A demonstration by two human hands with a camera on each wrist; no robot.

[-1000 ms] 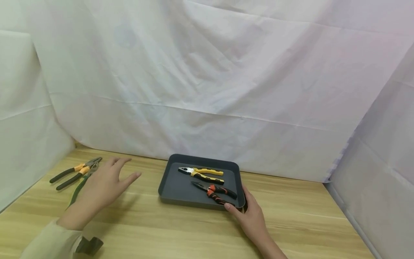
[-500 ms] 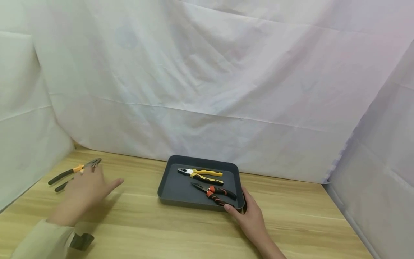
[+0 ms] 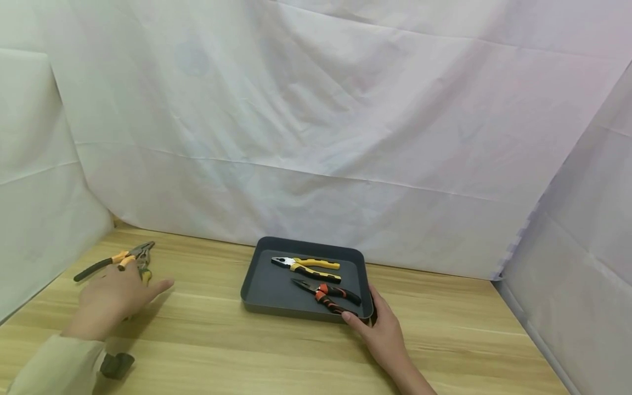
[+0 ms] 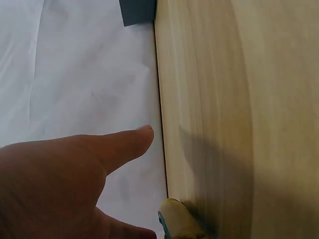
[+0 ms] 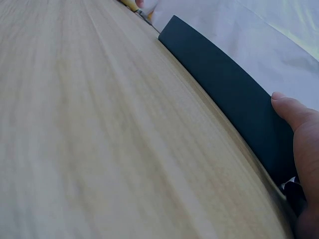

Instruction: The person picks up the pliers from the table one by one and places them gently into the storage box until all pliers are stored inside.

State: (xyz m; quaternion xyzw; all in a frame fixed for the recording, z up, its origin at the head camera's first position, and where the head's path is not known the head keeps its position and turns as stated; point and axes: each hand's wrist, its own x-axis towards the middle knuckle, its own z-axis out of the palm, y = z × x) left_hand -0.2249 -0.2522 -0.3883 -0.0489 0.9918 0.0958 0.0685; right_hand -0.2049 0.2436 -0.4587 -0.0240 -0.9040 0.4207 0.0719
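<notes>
Head view shows your left grip (image 3: 112,296) loose, thumb wide, over orange-and-black pliers (image 3: 119,257), your right grip (image 3: 382,327) pinching the tray (image 3: 261,293) corner.

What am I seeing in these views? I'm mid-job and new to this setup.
There's no machine: a person is working bare-handed. One camera sits on the head, looking forward and down; two sit on the wrists. On the pale wood-grain table lies a dark grey rectangular tray holding metal pliers with yellow-black handles and pliers with red-black handles. The right hand grips the tray's near right corner. The left hand is at orange-black-handled pliers and partly hidden green-yellow-handled pliers; I can't tell whether it holds either.
</notes>
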